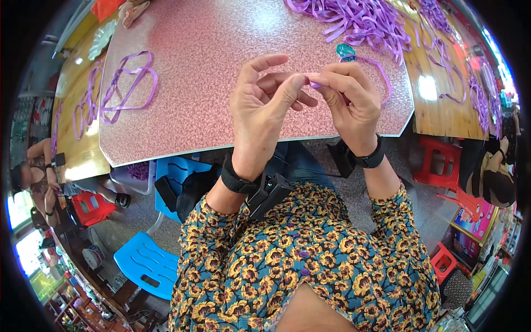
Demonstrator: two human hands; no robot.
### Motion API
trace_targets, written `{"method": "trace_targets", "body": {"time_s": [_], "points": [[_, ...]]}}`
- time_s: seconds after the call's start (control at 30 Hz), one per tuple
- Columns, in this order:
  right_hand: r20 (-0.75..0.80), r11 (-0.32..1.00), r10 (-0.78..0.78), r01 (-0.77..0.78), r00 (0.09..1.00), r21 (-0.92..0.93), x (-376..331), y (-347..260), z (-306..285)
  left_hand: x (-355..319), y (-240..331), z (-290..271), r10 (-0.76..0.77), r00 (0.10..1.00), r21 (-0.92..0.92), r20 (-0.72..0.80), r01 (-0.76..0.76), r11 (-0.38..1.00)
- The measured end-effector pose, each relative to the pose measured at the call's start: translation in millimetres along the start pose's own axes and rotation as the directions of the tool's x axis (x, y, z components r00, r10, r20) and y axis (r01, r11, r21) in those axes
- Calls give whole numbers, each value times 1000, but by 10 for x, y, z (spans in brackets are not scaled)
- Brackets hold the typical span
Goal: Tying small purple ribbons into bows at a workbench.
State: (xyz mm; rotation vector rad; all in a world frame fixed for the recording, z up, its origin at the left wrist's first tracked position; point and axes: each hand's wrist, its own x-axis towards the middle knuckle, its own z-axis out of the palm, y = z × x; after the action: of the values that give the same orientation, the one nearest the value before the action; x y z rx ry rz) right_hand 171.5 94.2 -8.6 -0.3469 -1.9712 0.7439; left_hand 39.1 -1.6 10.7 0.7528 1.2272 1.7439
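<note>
Over the pink speckled table (210, 99), my two hands meet fingertip to fingertip. My right hand (349, 105) pinches the end of a narrow purple ribbon (383, 74), which loops out behind it onto the table. My left hand (264, 97) has its thumb pressed to a finger at that same end, with the index finger raised. Only a small bit of ribbon shows between the fingertips; its exact fold is hidden. A small teal round object (346, 52) lies just beyond my right hand, partly covered by it.
A heap of purple ribbons (359, 22) covers the far right of the table. A loose looped ribbon (130, 83) lies at the left edge. Blue stools (148, 264) and a red stool (438, 163) stand below. Other people sit at wooden tables (83, 116) on both sides.
</note>
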Motion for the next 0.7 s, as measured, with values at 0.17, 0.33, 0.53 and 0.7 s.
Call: {"method": "trace_targets", "body": {"time_s": [0.17, 0.33, 0.53, 0.7], "points": [[-54, 999, 48, -48, 997, 10, -29, -40, 40, -17, -54, 56, 49, 999, -94, -6, -49, 994], [-71, 979, 154, -142, 986, 150, -30, -66, 53, -9, -57, 14, -3, 999, -216, 44, 12, 976], [75, 989, -50, 39, 996, 140, 45, -33, -3, -3, -35, 22, -37, 999, -224, 6, 38, 974], [144, 987, 96, -113, 985, 116, 42, -128, -43, -13, 1, 11, 81, 996, -59, 28, -79, 995]]}}
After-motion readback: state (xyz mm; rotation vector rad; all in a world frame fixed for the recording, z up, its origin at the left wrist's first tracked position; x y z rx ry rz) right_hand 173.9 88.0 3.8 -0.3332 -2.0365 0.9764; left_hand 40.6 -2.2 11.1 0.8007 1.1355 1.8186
